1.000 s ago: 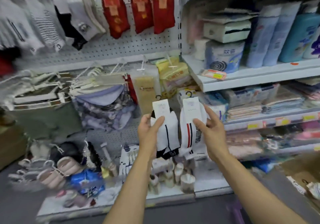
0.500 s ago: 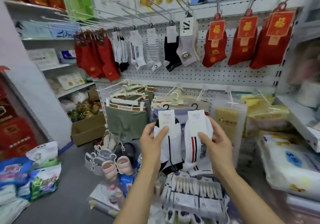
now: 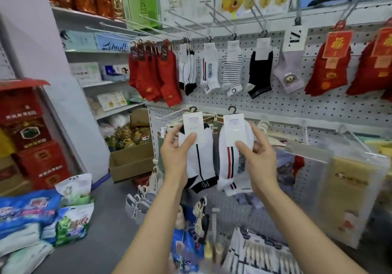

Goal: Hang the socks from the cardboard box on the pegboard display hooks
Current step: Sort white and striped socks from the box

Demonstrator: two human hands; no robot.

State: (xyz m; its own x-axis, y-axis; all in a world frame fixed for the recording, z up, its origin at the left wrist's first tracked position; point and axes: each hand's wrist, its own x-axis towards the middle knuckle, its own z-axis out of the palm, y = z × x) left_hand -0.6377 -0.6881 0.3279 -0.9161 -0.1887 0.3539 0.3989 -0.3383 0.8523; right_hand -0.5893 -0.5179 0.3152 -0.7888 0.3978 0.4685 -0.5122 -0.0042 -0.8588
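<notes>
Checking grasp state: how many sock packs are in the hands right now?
2. A white pack with a black stripe is pinched by the left hand; a white pack with red and dark stripes is pinched by the right hand. Extra pairs behind either card may be hidden.

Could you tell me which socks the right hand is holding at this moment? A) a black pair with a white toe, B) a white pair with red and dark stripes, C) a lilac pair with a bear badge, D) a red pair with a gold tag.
B: the right hand pinches the card of a white pair with red and dark stripes, its hook still free of the pegboard.
</notes>
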